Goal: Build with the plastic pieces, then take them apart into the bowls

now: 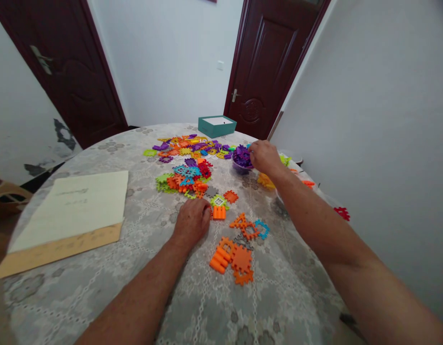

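Bowl [242, 168] beside right hand's fingers [255, 147].

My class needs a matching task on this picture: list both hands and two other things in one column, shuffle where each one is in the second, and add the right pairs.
1. Left hand
2. Right hand
3. Teal box
4. Cream sheet

A. At the far side of the table
B. Beside a ribbed orange piece
C. On the left of the table
D. At the bowl of purple pieces

Pairs: 1-B, 2-D, 3-A, 4-C
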Tool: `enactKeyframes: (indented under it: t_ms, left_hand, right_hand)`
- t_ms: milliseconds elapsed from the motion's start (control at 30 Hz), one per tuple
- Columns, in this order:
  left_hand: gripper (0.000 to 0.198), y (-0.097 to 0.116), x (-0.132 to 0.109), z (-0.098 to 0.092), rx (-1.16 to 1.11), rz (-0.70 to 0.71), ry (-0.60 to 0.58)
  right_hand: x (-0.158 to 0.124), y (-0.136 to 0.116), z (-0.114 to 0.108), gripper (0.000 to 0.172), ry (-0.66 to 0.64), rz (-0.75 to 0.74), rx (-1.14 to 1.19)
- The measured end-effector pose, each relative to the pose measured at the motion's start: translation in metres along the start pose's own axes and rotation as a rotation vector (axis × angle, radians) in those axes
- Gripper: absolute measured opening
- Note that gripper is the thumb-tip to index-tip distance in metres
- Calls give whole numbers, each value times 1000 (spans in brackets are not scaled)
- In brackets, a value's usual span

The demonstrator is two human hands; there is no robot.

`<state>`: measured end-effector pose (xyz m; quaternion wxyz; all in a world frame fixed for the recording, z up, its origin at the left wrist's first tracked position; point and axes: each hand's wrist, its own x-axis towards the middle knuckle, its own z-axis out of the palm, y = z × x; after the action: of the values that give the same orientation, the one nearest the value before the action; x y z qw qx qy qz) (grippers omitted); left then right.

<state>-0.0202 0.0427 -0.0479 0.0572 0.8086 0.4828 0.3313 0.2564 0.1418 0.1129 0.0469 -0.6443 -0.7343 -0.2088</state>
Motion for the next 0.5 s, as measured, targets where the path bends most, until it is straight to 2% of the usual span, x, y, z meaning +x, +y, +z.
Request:
enactKeyframes:
  t_ms: [133,300,400,500]
  left_hand:
    - [13,0,1,-1,14,1,-7]
    - [13,1,3,-4,24,22,-7]
    - [13,2,4,-6,23,38,-8]
    - [13,3,4,-8,22,55,-24]
  right_hand:
    - [-53,-27,2,33,29,-95,181]
    - [-128,-65,26,24,-47,-213,421]
    - [-153,-73,42,22,-39,-186,505]
    - [-160,-64,50,21,-49,-167,521]
